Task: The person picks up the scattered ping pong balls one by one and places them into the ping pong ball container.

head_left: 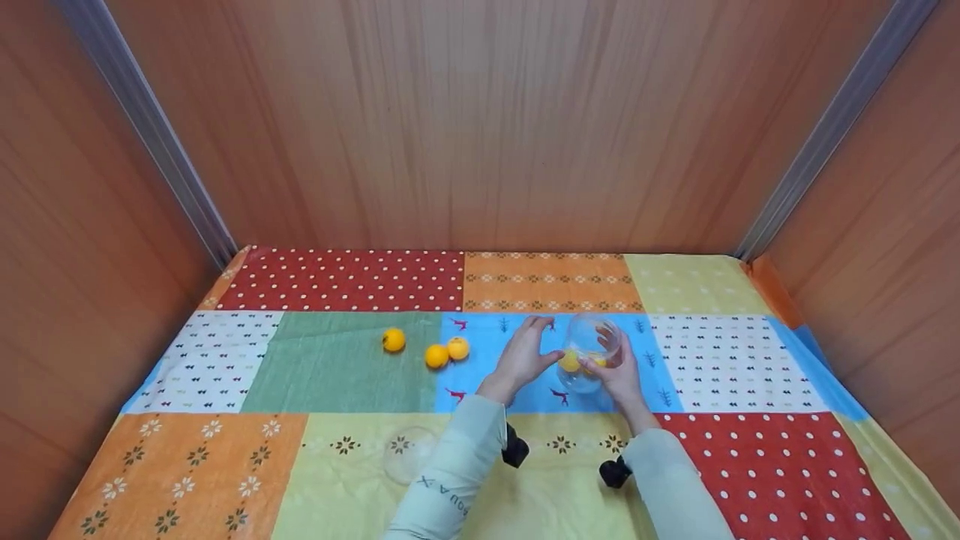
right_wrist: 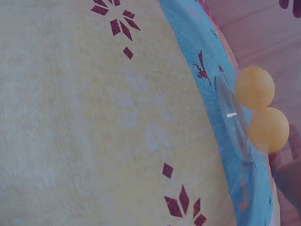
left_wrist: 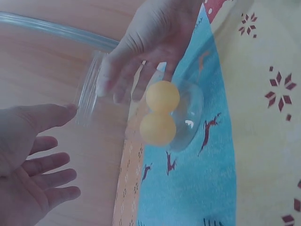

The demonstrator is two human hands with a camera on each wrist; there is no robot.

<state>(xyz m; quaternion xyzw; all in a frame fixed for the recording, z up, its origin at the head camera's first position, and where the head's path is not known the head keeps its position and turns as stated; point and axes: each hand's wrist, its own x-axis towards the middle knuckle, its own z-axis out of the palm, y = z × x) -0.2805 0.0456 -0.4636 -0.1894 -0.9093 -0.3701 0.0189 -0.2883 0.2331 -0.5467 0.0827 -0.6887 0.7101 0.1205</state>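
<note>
A clear jar point(head_left: 580, 381) with two yellow-orange table tennis balls point(left_wrist: 162, 97) inside is gripped by my right hand point(head_left: 621, 373), thumb on one side and fingers round the other. Its rounded base faces down by the blue cloth; whether it touches cannot be made out. My left hand point(head_left: 519, 361) is beside the jar's mouth with fingers spread and nothing in them. The left thumb tip is at the threaded rim, perhaps touching. In the right wrist view only the jar's base point(right_wrist: 233, 117), the balls and part of the right hand point(right_wrist: 288, 174) show.
Three more orange balls point(head_left: 436, 356) lie on the patchwork tablecloth point(head_left: 337, 375) left of my hands. A clear round lid point(head_left: 409, 454) lies near the front, partly behind the left sleeve. Wood-grain panels point(head_left: 480, 127) enclose the table at the back and sides.
</note>
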